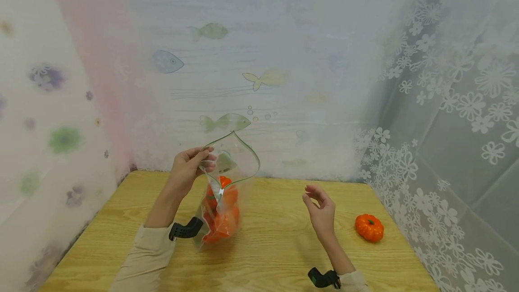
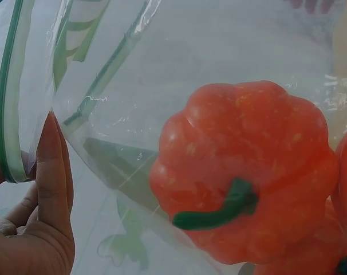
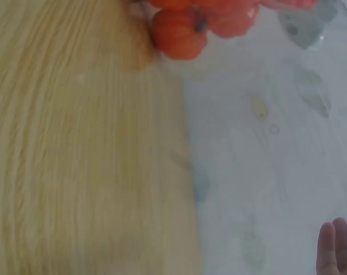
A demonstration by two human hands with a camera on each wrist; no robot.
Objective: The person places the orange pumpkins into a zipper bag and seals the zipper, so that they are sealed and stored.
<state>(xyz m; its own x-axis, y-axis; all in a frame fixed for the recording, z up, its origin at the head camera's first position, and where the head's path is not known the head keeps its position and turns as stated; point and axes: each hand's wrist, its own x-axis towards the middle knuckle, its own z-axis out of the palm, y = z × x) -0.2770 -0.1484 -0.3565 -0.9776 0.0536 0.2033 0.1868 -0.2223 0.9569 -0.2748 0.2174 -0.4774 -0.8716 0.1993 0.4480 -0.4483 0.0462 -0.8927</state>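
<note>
My left hand (image 1: 188, 168) pinches the rim of a clear zip bag (image 1: 247, 179) with a green seal, its mouth spread wide. Several orange toy pumpkins (image 1: 227, 220) lie inside the bag over the table. Close up in the left wrist view, one pumpkin (image 2: 248, 149) with a curved green stem shows through the plastic, beside the pinching fingers (image 2: 50, 177). To the right of the bag, my right hand (image 1: 322, 213) is raised over the table with loosely bent fingers and nothing in it. Another orange toy pumpkin (image 1: 369, 228) sits on the table, right of that hand.
The wood-grain table (image 1: 275, 256) is bounded at the back by a pale curtain (image 1: 308, 102) with fish prints. A flower-patterned sheet (image 1: 446, 184) hangs along the right edge, and another patterned sheet (image 1: 56, 111) along the left.
</note>
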